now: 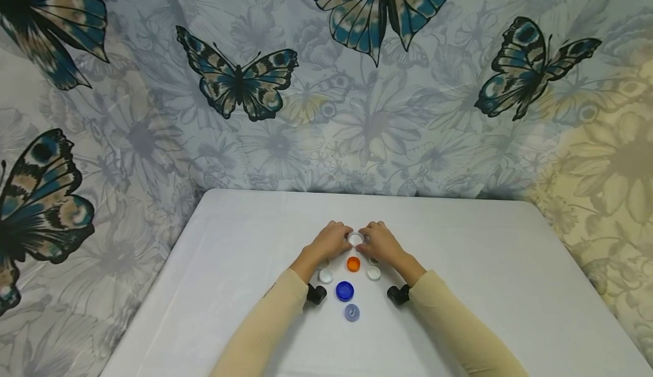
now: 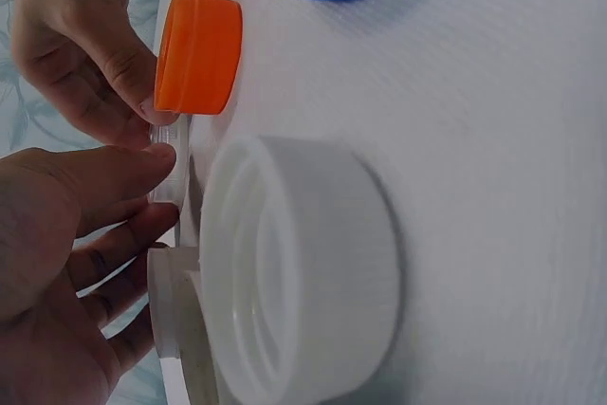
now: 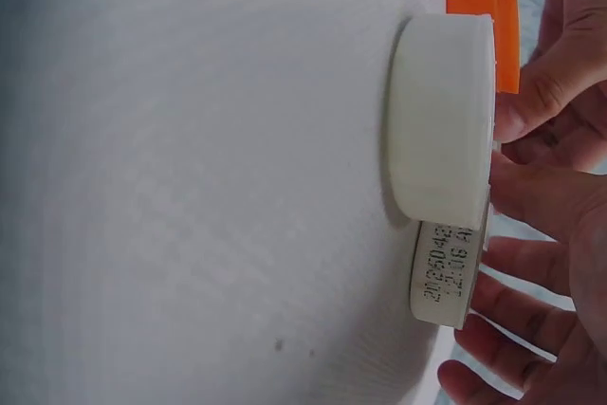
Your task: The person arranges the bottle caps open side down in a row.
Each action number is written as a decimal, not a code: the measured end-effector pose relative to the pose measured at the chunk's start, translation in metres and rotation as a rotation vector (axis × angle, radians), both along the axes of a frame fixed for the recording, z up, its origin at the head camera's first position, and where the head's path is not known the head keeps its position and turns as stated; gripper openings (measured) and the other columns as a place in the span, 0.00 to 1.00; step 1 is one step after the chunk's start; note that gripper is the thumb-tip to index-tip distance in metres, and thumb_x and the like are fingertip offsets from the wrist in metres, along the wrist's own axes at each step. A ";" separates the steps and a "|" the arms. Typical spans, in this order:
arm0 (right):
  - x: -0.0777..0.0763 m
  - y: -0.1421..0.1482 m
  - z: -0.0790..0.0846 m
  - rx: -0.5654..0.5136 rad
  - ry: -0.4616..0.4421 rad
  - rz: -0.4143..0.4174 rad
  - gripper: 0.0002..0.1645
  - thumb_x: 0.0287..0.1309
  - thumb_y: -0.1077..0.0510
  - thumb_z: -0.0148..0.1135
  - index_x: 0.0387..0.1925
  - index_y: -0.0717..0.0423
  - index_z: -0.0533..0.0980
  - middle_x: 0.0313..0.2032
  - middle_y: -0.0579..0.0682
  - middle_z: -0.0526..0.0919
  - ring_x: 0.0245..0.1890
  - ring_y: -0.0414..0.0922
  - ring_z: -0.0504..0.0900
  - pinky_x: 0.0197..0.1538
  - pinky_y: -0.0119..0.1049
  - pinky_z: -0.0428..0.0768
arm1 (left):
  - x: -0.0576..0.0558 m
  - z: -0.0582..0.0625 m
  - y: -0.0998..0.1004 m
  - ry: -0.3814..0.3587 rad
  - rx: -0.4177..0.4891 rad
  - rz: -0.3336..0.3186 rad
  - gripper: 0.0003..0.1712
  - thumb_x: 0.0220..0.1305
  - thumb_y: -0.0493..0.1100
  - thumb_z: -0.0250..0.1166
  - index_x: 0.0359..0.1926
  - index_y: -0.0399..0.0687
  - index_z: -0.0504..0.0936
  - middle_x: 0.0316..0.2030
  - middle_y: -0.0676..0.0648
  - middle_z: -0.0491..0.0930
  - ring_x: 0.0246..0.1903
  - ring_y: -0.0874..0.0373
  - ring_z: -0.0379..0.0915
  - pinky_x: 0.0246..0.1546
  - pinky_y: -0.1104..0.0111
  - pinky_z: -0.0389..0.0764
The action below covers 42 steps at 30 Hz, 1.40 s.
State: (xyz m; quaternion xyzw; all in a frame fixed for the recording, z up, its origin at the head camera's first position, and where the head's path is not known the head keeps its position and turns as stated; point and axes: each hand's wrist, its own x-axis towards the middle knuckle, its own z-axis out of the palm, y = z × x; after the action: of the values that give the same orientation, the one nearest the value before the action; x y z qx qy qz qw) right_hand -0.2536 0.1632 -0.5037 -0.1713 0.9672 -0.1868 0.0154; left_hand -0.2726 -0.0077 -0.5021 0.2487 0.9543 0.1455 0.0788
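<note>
At the top of a group of bottle caps, my left hand (image 1: 333, 240) and right hand (image 1: 381, 244) hold a pale, partly clear round cap (image 1: 355, 239) from both sides. Thumb and fingers of each meet at its rim, seen edge-on in the left wrist view as a translucent band (image 2: 169, 173). Just nearer than it sits an orange cap (image 1: 353, 263). A white cap (image 1: 325, 276) lies by the left wrist, another white cap (image 1: 374, 274) by the right. Behind each is one more pale cap, partly covered by a hand; the right one (image 3: 443, 272) bears printed digits.
Closer to the front are a blue cap (image 1: 344, 291) and a greyish-blue cap (image 1: 352, 312). Black wrist cameras (image 1: 316, 294) jut inward from both sleeves. A white cloth covers the table (image 1: 245, 224), and butterfly-printed fabric (image 1: 326, 150) hangs behind it.
</note>
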 end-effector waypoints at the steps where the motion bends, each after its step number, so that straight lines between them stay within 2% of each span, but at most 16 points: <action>1: 0.000 0.000 0.000 -0.004 0.002 0.002 0.25 0.53 0.52 0.72 0.49 0.63 0.81 0.43 0.57 0.81 0.45 0.52 0.74 0.51 0.48 0.76 | 0.000 0.000 0.000 0.005 0.001 0.004 0.24 0.64 0.48 0.65 0.60 0.47 0.79 0.43 0.49 0.80 0.43 0.57 0.70 0.49 0.67 0.75; 6: -0.001 -0.003 0.002 -0.019 -0.004 -0.008 0.25 0.53 0.52 0.72 0.49 0.63 0.81 0.42 0.56 0.81 0.44 0.51 0.73 0.51 0.47 0.76 | -0.001 0.000 0.000 0.004 0.012 0.025 0.24 0.64 0.48 0.66 0.59 0.48 0.79 0.41 0.49 0.80 0.41 0.58 0.69 0.47 0.68 0.75; 13: -0.002 -0.003 0.001 -0.064 0.012 0.023 0.24 0.52 0.53 0.72 0.48 0.63 0.82 0.40 0.55 0.81 0.42 0.49 0.72 0.48 0.45 0.76 | 0.000 0.000 -0.005 -0.011 0.089 0.031 0.23 0.61 0.45 0.68 0.57 0.46 0.81 0.43 0.47 0.81 0.43 0.55 0.73 0.49 0.66 0.76; 23: 0.006 0.006 0.006 -0.297 0.051 0.054 0.22 0.51 0.56 0.73 0.46 0.65 0.82 0.37 0.55 0.84 0.40 0.51 0.76 0.46 0.47 0.78 | 0.006 0.008 -0.010 -0.050 0.248 0.051 0.23 0.61 0.45 0.69 0.57 0.45 0.81 0.41 0.47 0.80 0.42 0.56 0.72 0.46 0.66 0.76; 33: 0.023 0.006 0.016 -0.488 0.069 0.037 0.23 0.49 0.57 0.74 0.48 0.62 0.82 0.39 0.54 0.85 0.42 0.52 0.79 0.49 0.50 0.81 | 0.026 0.016 -0.026 -0.010 0.451 0.010 0.23 0.61 0.44 0.69 0.55 0.42 0.81 0.41 0.45 0.81 0.43 0.53 0.75 0.48 0.65 0.78; 38: 0.035 0.004 0.024 -0.553 0.063 0.040 0.22 0.50 0.58 0.74 0.48 0.60 0.82 0.41 0.54 0.85 0.44 0.54 0.79 0.49 0.52 0.80 | 0.041 0.023 -0.033 -0.002 0.537 0.022 0.23 0.61 0.47 0.68 0.56 0.43 0.81 0.46 0.44 0.82 0.47 0.52 0.74 0.49 0.63 0.78; 42: 0.044 0.002 0.032 -0.581 0.075 0.049 0.22 0.50 0.57 0.74 0.48 0.59 0.82 0.43 0.53 0.85 0.44 0.53 0.79 0.49 0.55 0.79 | 0.052 0.029 -0.037 0.039 0.643 0.032 0.23 0.60 0.47 0.69 0.55 0.43 0.82 0.49 0.45 0.84 0.48 0.51 0.75 0.50 0.58 0.79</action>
State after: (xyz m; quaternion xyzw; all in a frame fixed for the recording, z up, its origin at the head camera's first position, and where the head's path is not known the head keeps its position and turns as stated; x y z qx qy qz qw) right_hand -0.2099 0.1651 -0.4715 -0.1985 0.8687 -0.4491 -0.0658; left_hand -0.2207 -0.0446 -0.4732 0.2487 0.8645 0.4360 -0.0242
